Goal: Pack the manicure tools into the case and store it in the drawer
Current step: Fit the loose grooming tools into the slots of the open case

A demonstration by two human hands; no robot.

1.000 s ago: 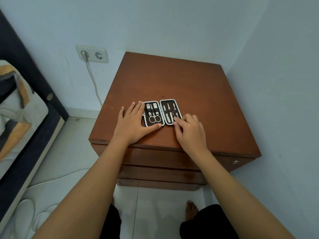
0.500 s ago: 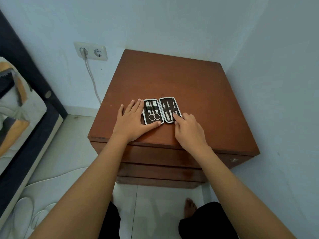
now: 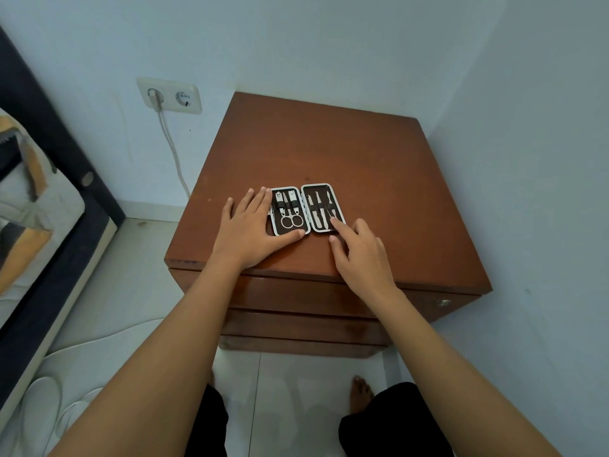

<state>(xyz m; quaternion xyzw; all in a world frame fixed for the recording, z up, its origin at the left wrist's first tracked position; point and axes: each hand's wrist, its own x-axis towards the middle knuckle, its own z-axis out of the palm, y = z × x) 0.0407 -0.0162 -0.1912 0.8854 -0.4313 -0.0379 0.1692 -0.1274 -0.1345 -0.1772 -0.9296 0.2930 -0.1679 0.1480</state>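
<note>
Wall socket point(image 3: 169, 96) with plugged white cable point(image 3: 171, 150); bed point(image 3: 36, 206) alongside.

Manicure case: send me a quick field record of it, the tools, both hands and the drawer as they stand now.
case: manicure case lies open flat on the nightstand, near its front edge
left half: scissors and other small tools strapped in
right half: three slim tools strapped in
left hand: left hand flat on the top, against the case's left edge, thumb along its near edge
right hand: right hand, a fingertip on the near right corner of the case
drawer: top drawer closed
</note>
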